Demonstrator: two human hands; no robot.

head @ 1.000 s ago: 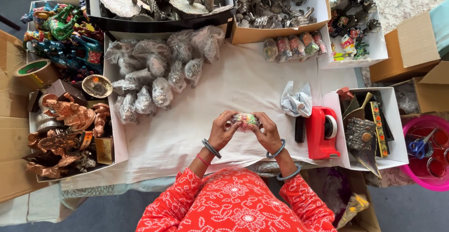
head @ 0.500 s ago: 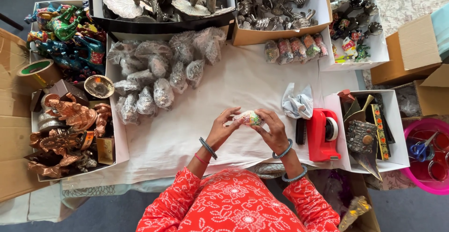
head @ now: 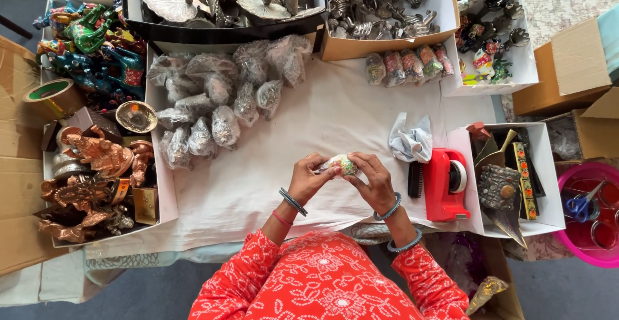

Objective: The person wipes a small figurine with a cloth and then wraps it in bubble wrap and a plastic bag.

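Wrapping underway: left hand [head: 308,179] and right hand [head: 374,179] both clasp a small colourful figurine [head: 342,164], partly in clear plastic, above counter [head: 322,120] near edge; wrapped bundles [head: 213,100] at far-left, tape dispenser [head: 446,184] unused.

- A small rounded ornament [head: 342,164], patterned in green, white and gold, wrapped partly in clear plastic.
- It sits just right of the frame's centre, lifted above the white-covered table, pinched between fingertips on both sides.
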